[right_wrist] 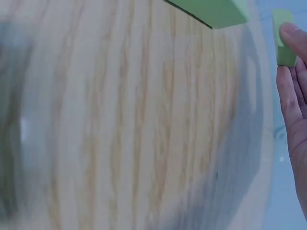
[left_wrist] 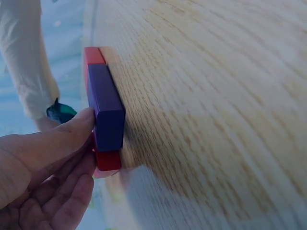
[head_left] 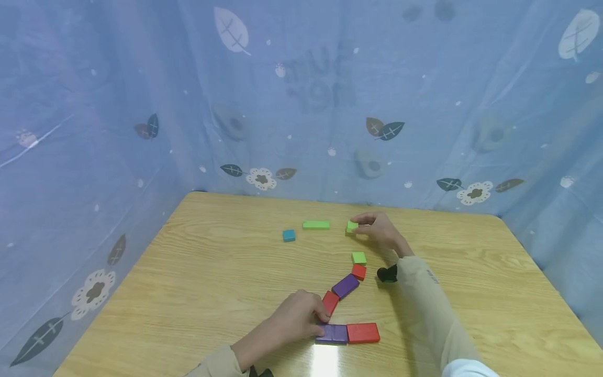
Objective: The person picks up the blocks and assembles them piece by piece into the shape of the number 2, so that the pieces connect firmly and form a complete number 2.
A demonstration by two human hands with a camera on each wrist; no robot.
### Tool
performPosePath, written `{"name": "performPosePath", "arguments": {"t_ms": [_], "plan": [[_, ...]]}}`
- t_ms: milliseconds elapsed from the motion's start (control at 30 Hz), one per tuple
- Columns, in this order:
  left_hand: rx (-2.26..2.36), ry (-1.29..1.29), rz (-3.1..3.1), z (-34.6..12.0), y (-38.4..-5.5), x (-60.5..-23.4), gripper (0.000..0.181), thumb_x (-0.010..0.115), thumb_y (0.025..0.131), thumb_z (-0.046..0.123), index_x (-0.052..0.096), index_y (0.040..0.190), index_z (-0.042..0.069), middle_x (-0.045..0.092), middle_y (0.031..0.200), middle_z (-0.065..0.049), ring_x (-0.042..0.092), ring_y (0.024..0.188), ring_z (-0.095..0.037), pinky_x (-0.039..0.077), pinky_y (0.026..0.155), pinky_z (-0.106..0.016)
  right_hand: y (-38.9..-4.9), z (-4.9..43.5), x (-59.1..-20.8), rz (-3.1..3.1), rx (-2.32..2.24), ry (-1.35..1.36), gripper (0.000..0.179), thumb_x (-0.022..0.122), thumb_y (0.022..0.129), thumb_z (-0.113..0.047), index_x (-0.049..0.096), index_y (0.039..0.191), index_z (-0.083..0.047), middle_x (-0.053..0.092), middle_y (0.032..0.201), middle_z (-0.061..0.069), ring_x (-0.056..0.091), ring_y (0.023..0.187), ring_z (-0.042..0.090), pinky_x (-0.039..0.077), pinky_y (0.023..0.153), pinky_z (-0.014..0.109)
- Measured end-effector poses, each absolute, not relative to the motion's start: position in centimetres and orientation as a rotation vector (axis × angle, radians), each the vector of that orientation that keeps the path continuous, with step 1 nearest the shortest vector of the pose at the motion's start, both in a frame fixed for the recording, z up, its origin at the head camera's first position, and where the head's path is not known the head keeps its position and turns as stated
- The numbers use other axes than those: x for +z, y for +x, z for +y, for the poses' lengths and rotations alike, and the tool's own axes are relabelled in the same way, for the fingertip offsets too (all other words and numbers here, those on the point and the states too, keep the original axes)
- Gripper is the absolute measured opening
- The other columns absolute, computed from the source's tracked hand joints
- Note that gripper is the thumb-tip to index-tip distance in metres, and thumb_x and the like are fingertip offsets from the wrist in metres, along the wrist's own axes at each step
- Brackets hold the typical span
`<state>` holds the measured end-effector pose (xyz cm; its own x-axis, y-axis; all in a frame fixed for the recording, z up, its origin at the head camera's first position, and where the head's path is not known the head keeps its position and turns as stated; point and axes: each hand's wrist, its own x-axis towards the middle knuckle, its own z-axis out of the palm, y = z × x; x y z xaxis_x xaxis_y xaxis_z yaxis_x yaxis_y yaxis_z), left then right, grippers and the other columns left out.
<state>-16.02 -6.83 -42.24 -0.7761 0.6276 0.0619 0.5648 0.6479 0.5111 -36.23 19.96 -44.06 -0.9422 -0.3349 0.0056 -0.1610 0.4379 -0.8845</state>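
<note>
Thumb and fingertips of my left hand [head_left: 297,317] pinch the left end of a purple block [head_left: 335,334] in the head view. The left wrist view shows the thumb against that purple block [left_wrist: 106,112], with the other fingers curled beside it. Directly to its right lies a red block [head_left: 363,333], and another red block [head_left: 331,302] sits just past the left fingertips. Farther back, my right hand [head_left: 380,230] pinches a small light-green block [head_left: 352,226]. In the right wrist view, thumb and fingers hold that green block [right_wrist: 285,40] at the right edge.
From the left hand a line of blocks runs back and right: a purple block [head_left: 345,286], a small red block [head_left: 359,272] and a small green block [head_left: 359,257]. A long green block [head_left: 316,225] and a blue block [head_left: 289,235] lie farther back left. Blue curtain [head_left: 301,104] borders the table.
</note>
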Motion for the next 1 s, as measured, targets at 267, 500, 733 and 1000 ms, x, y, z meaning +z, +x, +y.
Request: {"name": "performPosePath", "arguments": {"t_ms": [267,500,733,1000], "plan": [[0.784,1.002,2.736,-6.9,-16.0,-42.1,0.019,0.085,0.068,0.014,0.077,0.085,0.015,0.070,0.085,0.011,0.061,0.082,0.001,0.048,0.078,-0.014,-35.5,20.3,-43.1,2.506,-1.586,-0.487,0.040,0.077,0.081,-0.014,0.066,0.116,0.001,0.061,0.124,0.019,0.059,0.111,0.033,0.052,0.089,0.034],[0.787,1.001,2.738,-6.9,-16.0,-42.1,0.018,0.085,0.068,0.014,0.077,0.084,0.014,0.070,0.086,0.010,0.062,0.084,-0.001,0.048,0.079,-0.016,-34.6,20.3,-42.6,2.426,-1.656,-0.557,0.038,0.078,0.080,-0.009,0.067,0.113,0.004,0.063,0.120,0.019,0.061,0.110,0.031,0.052,0.089,0.033],[0.808,0.975,2.715,-6.8,-16.0,-42.0,0.019,0.085,0.068,0.013,0.077,0.085,0.013,0.070,0.085,0.010,0.061,0.081,0.000,0.048,0.078,-0.015,-33.7,20.0,-42.4,2.405,-1.629,-0.615,0.034,0.079,0.079,-0.009,0.069,0.110,0.000,0.066,0.115,0.015,0.064,0.104,0.026,0.053,0.086,0.030],[0.808,0.990,2.714,-6.8,-16.0,-42.1,0.019,0.085,0.068,0.013,0.076,0.085,0.014,0.070,0.086,0.009,0.061,0.082,0.000,0.048,0.078,-0.015,-32.9,20.0,-42.5,2.376,-1.485,-0.767,0.030,0.076,0.081,-0.010,0.070,0.109,-0.001,0.067,0.114,0.015,0.062,0.109,0.030,0.049,0.094,0.038]]}}
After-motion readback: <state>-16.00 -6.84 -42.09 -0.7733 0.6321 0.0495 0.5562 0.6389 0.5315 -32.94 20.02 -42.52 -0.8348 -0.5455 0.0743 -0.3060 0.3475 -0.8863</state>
